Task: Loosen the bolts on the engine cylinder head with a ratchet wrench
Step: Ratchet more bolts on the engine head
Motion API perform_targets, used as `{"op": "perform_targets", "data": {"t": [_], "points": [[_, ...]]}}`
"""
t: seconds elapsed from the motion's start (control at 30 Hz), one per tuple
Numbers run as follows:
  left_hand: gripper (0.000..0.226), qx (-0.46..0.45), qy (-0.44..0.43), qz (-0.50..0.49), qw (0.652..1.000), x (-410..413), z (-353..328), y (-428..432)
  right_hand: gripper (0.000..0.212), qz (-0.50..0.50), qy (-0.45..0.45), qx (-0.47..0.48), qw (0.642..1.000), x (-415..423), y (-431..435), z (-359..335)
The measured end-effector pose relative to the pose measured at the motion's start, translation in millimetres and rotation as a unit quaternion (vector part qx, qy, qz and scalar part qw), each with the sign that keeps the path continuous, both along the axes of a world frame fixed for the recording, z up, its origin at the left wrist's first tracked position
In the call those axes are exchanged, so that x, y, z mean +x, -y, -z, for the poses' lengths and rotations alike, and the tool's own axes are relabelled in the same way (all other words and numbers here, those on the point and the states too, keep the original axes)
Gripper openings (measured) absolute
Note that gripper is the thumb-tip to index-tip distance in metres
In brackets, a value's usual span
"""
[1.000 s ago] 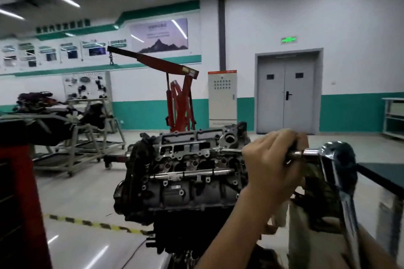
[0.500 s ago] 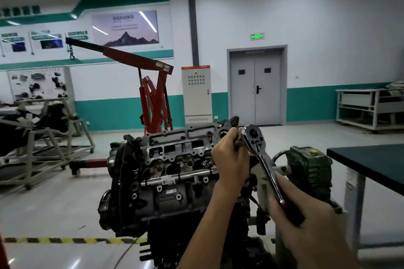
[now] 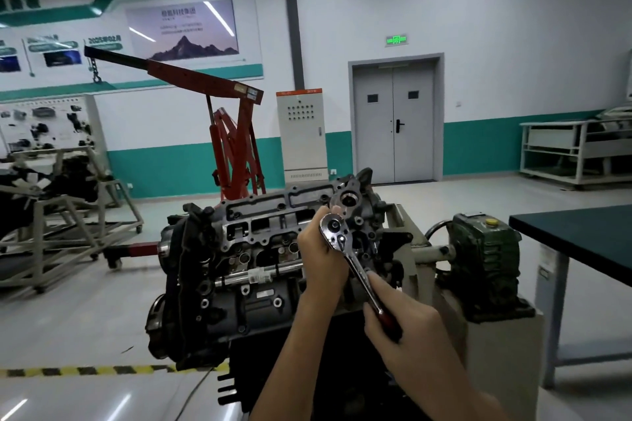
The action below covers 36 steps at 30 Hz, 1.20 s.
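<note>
The ratchet wrench point(image 3: 346, 247) sits in front of the right end of the engine cylinder head point(image 3: 270, 232). Its round chrome head is up and to the left, and its shaft slants down and to the right toward the person. The left hand point(image 3: 319, 263) is at the wrench's head, fingers curled tight round whatever sits just behind it. A fingertip shows over the top edge of the chrome head. The hand hides the socket and the bolt it meets, so I cannot tell which bolt is engaged. The right hand point(image 3: 405, 330) is nearer and lower, wrapped round the dark red-and-black grip at the wrench's near end, with one finger laid forward along the bare shaft. The two hands are close together, one at each end of the wrench, and both forearms come in from the bottom of the view. The cylinder head faces the person with its open top side, mounted on a pale stand point(image 3: 415, 249) that runs right to a green gearbox point(image 3: 484, 260). A dark table point(image 3: 588, 239) stands at the right. A red engine hoist point(image 3: 236, 137) stands far behind the engine, with a grey cabinet point(image 3: 301, 133) and a double door point(image 3: 393, 120) on the far wall. Yellow-and-black tape point(image 3: 85, 371) crosses the floor at near left.
</note>
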<state>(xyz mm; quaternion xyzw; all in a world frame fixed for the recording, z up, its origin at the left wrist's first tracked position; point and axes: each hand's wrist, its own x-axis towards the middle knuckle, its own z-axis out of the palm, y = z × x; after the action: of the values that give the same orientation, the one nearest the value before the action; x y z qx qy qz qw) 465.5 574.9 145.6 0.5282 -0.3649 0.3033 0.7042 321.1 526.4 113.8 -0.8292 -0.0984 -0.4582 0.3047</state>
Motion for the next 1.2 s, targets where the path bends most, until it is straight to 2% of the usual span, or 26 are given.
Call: {"op": "perform_targets", "data": {"t": [0.13,0.2,0.23,0.27,0.3,0.37,0.47,0.57,0.63,0.73,0.8,0.87,0.93,1.0,1.03,1.1,1.2], "points": [[0.034,0.021,0.004,-0.014,1.000,-0.3,2.5,-1.9,0.038,0.007,0.001,0.044,0.999,2.6,-6.1,10.2],[0.032,0.042,-0.010,-0.021,0.999,1.1,4.5,-3.5,0.015,0.042,-0.024,0.074,0.996,-2.8,-9.7,14.6],[0.032,0.060,-0.024,-0.034,0.997,1.6,5.4,-4.1,0.016,0.054,-0.053,0.096,0.992,-5.6,-12.5,16.3],[0.033,0.076,-0.040,-0.048,0.995,1.2,5.5,-4.7,0.026,0.051,-0.091,0.122,0.987,-7.0,-14.7,18.4],[0.032,0.078,-0.047,-0.047,0.995,-0.6,5.1,-4.9,0.032,0.027,-0.127,0.155,0.979,-7.6,-17.9,19.5],[0.035,0.063,-0.019,-0.033,0.997,-7.0,2.7,-6.4,0.030,-0.037,-0.181,0.221,0.958,-8.2,-29.6,16.3],[0.042,0.041,0.054,-0.038,0.997,-15.1,1.5,-12.5,0.019,-0.069,-0.190,0.252,0.946,-3.6,-47.6,16.3],[0.042,0.073,0.027,0.004,0.997,-20.1,-1.0,-20.9,0.025,-0.061,-0.164,0.254,0.951,-0.9,-51.7,21.5],[0.041,0.098,0.001,0.019,0.995,-21.8,-2.1,-26.7,0.029,-0.031,-0.158,0.209,0.965,-1.8,-41.6,21.2],[0.038,0.116,-0.003,0.036,0.993,-23.1,-3.0,-34.8,0.031,0.004,-0.188,0.083,0.979,-6.0,-3.7,8.5],[0.039,0.130,-0.008,0.048,0.990,-22.0,-3.3,-38.1,0.027,-0.008,-0.242,-0.014,0.970,-7.8,31.3,-12.2],[0.042,0.146,-0.015,0.043,0.988,-22.0,-4.3,-39.3,0.018,0.019,-0.268,-0.129,0.955,-5.5,62.1,-42.6],[0.039,0.153,-0.020,0.040,0.987,-23.2,-5.6,-40.1,0.014,0.091,-0.246,-0.225,0.938,-1.4,80.4,-70.0],[0.038,0.148,-0.019,0.035,0.988,-22.9,-6.2,-43.8,0.014,0.148,-0.226,-0.254,0.929,-0.6,81.9,-75.6],[0.039,0.142,-0.013,0.032,0.989,-21.9,-5.5,-45.5,0.016,0.152,-0.234,-0.235,0.931,-2.1,76.4,-66.1],[0.038,0.130,0.005,0.019,0.991,-23.0,-3.8,-45.5,0.023,0.115,-0.258,-0.114,0.953,-7.3,47.6,-30.0],[0.030,0.109,-0.012,-0.003,0.994,-30.6,-1.1,-36.2,0.032,0.074,-0.191,0.073,0.976,-5.7,-17.9,17.6]]}}
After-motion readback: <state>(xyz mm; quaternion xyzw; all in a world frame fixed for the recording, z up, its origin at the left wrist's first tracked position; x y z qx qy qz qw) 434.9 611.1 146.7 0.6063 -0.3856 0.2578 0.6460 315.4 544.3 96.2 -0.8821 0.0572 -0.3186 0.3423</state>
